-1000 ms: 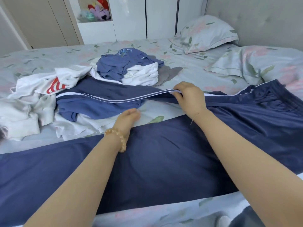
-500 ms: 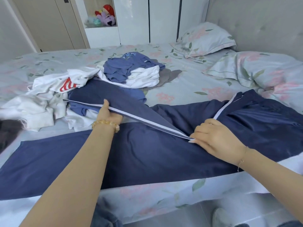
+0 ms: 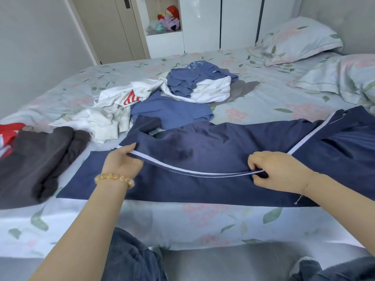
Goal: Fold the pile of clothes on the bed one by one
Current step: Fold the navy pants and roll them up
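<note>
trousers (image 3: 213,159) flat along bed (image 3: 203,224) edge | left hand (image 3: 121,165), right hand (image 3: 278,171) each pinch striped seam, likely to lay upper leg over lower | pile (image 3: 162,98) waits behind

No text, label or number on anything here can be read.

Two hands: left (image 3: 121,165), right (image 3: 278,171). One navy trousers (image 3: 203,159). Two pillows (image 3: 300,39) (image 3: 345,78). One bracelet (image 3: 114,179). One dark grey garment (image 3: 34,163). One heap of clothes (image 3: 162,98). One bed (image 3: 203,224).
</note>
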Demonstrator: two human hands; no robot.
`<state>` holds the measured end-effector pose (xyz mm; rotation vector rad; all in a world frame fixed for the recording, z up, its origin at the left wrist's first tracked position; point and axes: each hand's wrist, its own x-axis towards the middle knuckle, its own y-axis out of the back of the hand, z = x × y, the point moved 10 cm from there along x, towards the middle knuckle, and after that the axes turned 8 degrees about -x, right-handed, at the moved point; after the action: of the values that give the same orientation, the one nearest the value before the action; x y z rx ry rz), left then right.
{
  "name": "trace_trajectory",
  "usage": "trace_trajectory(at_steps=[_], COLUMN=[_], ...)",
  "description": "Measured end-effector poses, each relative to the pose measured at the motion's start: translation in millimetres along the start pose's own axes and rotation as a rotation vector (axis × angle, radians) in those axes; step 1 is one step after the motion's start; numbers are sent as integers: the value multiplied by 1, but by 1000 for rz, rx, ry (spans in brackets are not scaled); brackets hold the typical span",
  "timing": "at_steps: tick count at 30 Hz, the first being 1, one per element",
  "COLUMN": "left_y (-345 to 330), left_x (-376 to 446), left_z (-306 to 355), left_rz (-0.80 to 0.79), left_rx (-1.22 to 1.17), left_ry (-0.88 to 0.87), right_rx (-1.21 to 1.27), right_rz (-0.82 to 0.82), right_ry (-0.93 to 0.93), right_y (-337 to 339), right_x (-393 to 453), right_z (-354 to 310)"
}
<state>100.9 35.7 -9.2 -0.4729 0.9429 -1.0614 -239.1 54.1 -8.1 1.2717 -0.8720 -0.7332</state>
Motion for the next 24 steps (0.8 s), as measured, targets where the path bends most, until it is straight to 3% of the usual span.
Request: trace_trajectory(at_steps=[2,5,10,16,20,24], left_y=[7,36,66,161,182,164], left_x=[-1,12,29,35,18,3], left_z=[12,43,82,102,134,138], left_rz=[-50,69,131,452,594,561], left_rx=[-62,-43,80,274,555,789], left_ry=[17,-77,-171,-129,-343,-494], right_rx=[2,-68,-44,29,65,65], right_rz=[6,45,184,99,104,105], right_ry=[35,64,183,251,259,253], right_y=[0,-4,6,-3,0,0], right_x=[10,23,23,8,5,4], right_z=[-19,-45,-74,-102,-105,-105])
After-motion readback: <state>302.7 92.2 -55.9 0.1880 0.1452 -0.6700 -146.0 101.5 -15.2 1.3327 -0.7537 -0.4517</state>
